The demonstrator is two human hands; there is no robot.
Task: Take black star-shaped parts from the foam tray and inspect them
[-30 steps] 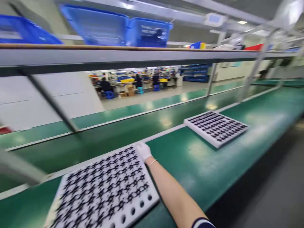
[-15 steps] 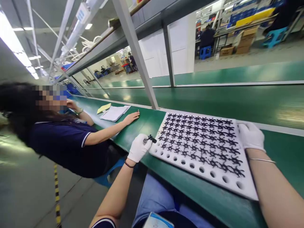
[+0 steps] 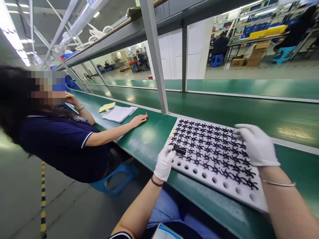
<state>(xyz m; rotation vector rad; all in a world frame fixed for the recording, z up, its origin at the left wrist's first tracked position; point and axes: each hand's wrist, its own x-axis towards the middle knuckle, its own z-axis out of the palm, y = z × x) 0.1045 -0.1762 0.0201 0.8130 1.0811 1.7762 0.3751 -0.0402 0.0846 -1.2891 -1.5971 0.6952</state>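
on green bench: left hand (image 3: 164, 162) pinches black part (image 3: 179, 150) (small) over white perforated tray (image 3: 254, 197).

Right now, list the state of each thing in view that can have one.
white tray: flat on the bench, front row of holes bare, other rows filled
black part: pinched in fingers over the tray
left hand: gloved, shut on the part
right hand: gloved, open, resting on the tray
papers: lying flat

A tray (image 3: 224, 186) is laid on the table (image 3: 149, 139), with small parts (image 3: 211, 149) seated in its holes. Papers (image 3: 119, 113) are placed further left on the table, beside a seated person's hand (image 3: 139, 120). A post (image 3: 157, 63) is set behind the tray.
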